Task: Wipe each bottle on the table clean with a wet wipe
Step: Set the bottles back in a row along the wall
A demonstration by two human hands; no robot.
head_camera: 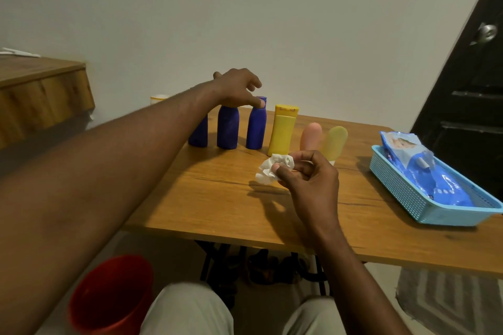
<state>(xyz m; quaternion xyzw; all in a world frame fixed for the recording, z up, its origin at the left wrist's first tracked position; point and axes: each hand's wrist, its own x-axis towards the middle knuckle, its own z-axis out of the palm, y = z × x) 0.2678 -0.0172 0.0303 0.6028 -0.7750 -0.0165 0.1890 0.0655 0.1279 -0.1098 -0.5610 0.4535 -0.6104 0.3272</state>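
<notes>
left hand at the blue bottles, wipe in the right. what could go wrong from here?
1. Left hand touches the cap of the right blue bottle; the row is tight, so a tip could topple the yellow bottle beside it.
2. Left forearm passes in front of the left blue bottle; pulling back might sweep it over.
3. Wipe in the right hand is balled up, so coverage may be poor.

Matt wood-grain table [217,198], perforated plastic basket [402,187] (glossy wipes pack [441,185] inside), crumpled wipe [272,168]
</notes>
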